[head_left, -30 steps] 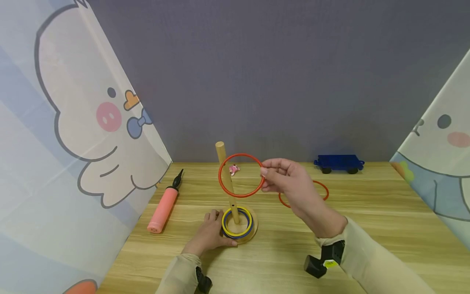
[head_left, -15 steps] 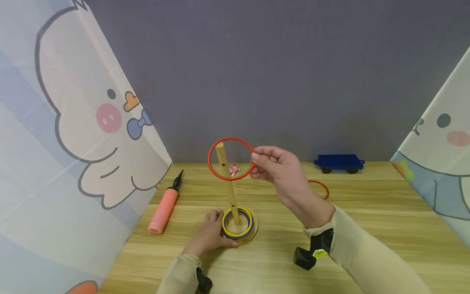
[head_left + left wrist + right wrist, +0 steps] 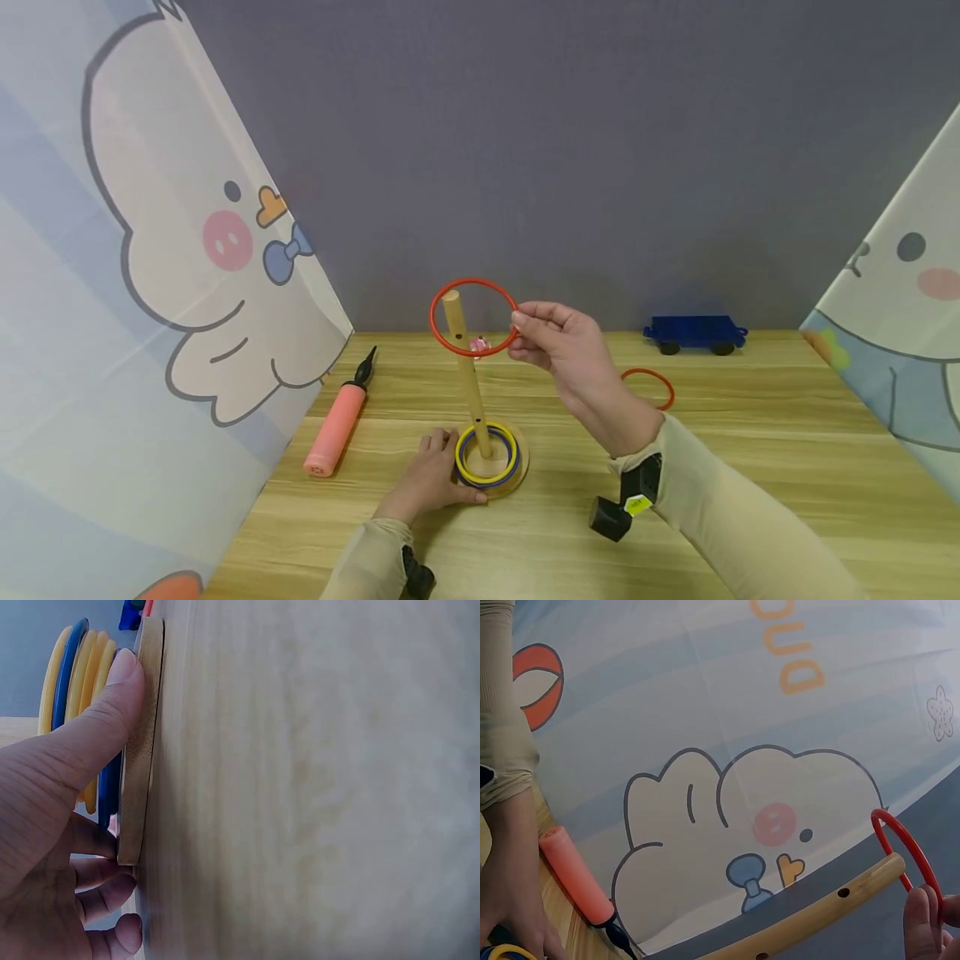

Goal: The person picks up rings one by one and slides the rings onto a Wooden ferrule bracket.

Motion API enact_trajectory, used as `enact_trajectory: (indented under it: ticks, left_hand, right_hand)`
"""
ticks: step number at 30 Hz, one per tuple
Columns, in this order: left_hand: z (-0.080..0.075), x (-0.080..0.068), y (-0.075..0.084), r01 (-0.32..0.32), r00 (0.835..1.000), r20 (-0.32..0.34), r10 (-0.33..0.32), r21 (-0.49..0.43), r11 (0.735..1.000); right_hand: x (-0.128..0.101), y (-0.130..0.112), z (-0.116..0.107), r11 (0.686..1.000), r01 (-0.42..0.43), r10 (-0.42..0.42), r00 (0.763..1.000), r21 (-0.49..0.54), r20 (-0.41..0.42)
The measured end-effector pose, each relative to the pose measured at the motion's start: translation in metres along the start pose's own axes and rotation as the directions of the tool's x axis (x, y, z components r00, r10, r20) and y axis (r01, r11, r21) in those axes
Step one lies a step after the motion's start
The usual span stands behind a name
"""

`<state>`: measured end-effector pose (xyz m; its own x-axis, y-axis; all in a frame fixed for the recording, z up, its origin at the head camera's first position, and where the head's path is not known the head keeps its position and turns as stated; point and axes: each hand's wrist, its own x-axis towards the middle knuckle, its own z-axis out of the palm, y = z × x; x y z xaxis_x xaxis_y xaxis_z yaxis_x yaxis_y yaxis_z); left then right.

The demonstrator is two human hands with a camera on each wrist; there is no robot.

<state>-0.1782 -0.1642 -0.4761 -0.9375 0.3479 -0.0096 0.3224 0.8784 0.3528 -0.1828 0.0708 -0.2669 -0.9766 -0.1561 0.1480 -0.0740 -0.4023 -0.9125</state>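
My right hand [image 3: 566,346] pinches a thin red ring [image 3: 472,280] between thumb and fingers. The ring is held up at the top of a wooden peg [image 3: 469,383]; in the head view it encircles the peg's tip, and in the right wrist view the tip overlaps the ring's opening. The peg rises from a round wooden base [image 3: 523,471]. Around its foot lie stacked rings, a yellow ring [image 3: 515,454] uppermost in the head view and a blue ring [image 3: 69,671] among them. My left hand [image 3: 427,481] grips the base's left edge, thumb along the near side.
Another red ring [image 3: 672,392] lies on the table [image 3: 750,450], partly hidden by the right arm. A pink hand pump [image 3: 335,429] lies at left. At the back stand a blue toy wagon [image 3: 696,332] and a small pink figure [image 3: 480,342] behind the peg.
My right hand has carried the red ring up and left, from in front of the peg's upper part to its top. In the last half second it moved little. The left hand stays put.
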Motion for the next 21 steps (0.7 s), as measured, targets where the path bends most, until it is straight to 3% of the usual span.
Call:
enact_trajectory:
  ticks: [7, 21]
  left_hand:
    - [0.0, -0.001, 0.002, 0.01, 1.0, 0.004, -0.01, -0.008, 1.0]
    - [0.001, 0.002, -0.002, 0.004, 1.0, -0.001, -0.004, 0.006, 1.0]
  right_hand:
    - [0.003, 0.008, 0.0, 1.0, -0.011, 0.011, 1.0, -0.006, 0.004]
    - [-0.003, 0.041, -0.013, 0.989, -0.124, 0.122, 0.992, -0.082, -0.03]
